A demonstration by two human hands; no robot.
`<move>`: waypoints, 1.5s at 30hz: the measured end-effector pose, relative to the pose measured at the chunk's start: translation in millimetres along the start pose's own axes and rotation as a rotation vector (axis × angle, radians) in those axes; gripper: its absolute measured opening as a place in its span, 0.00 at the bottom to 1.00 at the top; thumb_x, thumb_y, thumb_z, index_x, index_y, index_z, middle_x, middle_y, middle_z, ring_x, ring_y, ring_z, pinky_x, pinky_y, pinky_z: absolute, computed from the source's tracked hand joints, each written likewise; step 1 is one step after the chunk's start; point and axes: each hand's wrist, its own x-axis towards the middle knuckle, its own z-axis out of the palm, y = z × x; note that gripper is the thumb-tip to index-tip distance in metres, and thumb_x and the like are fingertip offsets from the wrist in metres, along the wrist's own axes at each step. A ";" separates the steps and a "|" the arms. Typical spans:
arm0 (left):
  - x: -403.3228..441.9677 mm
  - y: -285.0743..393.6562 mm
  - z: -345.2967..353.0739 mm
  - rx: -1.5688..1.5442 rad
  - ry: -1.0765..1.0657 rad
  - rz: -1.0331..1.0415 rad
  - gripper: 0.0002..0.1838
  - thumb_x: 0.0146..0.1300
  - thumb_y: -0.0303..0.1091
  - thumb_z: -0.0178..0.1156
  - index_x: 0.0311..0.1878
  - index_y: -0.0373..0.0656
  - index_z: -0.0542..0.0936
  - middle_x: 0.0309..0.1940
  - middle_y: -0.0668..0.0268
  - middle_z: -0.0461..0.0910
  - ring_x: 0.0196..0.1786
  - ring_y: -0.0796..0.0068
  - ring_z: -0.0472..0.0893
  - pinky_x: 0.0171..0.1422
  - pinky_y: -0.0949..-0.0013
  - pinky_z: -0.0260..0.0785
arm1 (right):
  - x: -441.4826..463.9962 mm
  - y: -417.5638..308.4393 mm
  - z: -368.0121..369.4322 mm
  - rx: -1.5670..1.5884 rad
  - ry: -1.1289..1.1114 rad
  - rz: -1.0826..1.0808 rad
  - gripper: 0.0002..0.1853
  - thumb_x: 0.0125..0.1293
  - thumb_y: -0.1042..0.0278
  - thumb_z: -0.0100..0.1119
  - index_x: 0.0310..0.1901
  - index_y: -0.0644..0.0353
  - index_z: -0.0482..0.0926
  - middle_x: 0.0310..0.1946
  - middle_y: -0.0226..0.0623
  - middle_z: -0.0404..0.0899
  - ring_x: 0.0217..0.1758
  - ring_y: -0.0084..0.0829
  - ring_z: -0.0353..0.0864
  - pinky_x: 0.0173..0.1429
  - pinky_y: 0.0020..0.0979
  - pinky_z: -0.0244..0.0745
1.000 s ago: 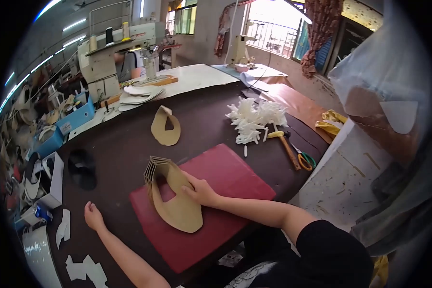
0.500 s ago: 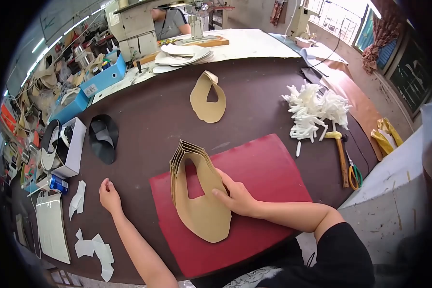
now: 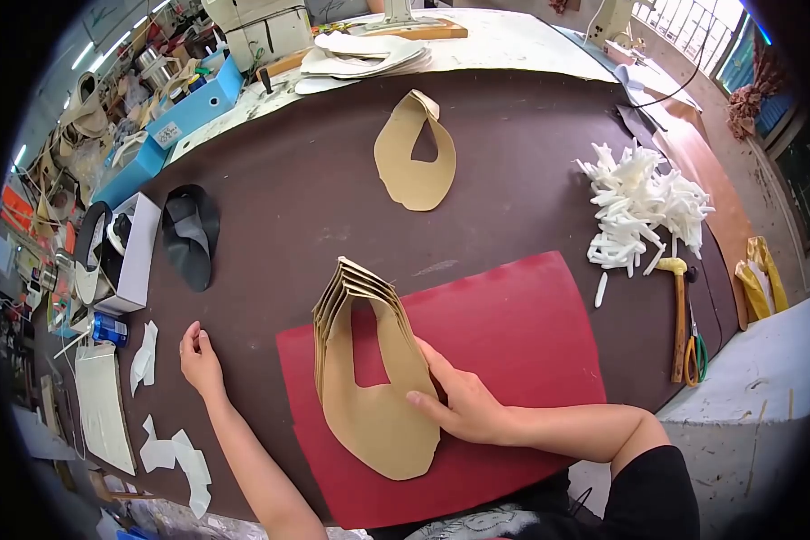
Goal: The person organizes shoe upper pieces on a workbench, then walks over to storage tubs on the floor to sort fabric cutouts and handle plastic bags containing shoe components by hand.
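Note:
A stack of tan shoe-upper pieces (image 3: 382, 423) lies on a red sheet (image 3: 522, 324), its layers fanned at the upper left. My right hand (image 3: 463, 400) grips the stack's right edge, thumb on top and fingers underneath. My left hand (image 3: 201, 362) rests on the dark tabletop, left of the red sheet, holding nothing, with its fingers loosely curled and apart. Beyond the stack, a single tan piece (image 3: 405, 180) with a folded top lies on the table. A black upper piece (image 3: 191, 238) is at the left.
White sticks (image 3: 643, 198) are heaped at the right, near a hammer (image 3: 679, 333) and scissors (image 3: 695, 355). White scraps (image 3: 189, 468), a blue can (image 3: 108, 328) and a white box (image 3: 137, 256) are at the left. White pieces (image 3: 364, 56) and a sewing machine stand at the back.
The view has tilted down and shifted, so the objects appear elsewhere in the frame. My right hand keeps its grip on the stack, and my left hand stays at the left.

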 end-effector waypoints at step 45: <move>-299.1 133.3 -127.4 -0.360 -0.339 0.089 0.19 0.62 0.27 0.54 0.57 0.38 0.74 0.53 0.58 0.76 0.53 0.63 0.76 0.58 0.68 0.67 | -24.7 -51.6 -56.2 -0.340 0.158 0.062 0.21 0.60 0.74 0.59 0.56 0.66 0.74 0.33 0.34 0.80 0.29 0.22 0.74 0.35 0.19 0.70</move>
